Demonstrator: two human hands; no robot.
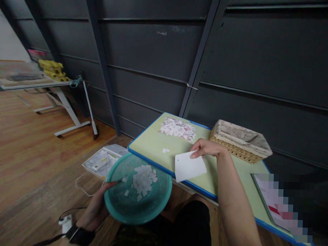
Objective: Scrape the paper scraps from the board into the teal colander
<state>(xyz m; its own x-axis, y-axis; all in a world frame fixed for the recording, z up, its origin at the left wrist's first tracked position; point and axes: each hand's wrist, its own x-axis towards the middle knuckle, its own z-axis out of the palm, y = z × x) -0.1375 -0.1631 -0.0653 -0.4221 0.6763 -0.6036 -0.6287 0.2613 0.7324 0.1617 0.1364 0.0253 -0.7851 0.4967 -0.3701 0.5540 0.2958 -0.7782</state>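
Note:
My left hand [98, 205] grips the rim of a green plastic basket [115, 207], thumb over the edge, and holds it below the near edge of the table. Inside the basket lies a heap of small white paper pieces [144, 180], with a few strays beside it. In my right hand [206, 149] a white card [188, 167] with a small hole near one corner is pinched between thumb and fingers. The card hangs over the table's near edge. Beyond it, a pile of white and pinkish paper scraps [177, 128] rests on the table, and a few loose white pieces [165, 150] lie closer.
The pale yellow table [149, 144] has a blue rim. A lined wicker basket [240, 141] stands at its back right, and a framed sheet [276, 206], partly blurred, lies at the right. An open white box [100, 160] sits on the floor, near a white power strip [66, 223].

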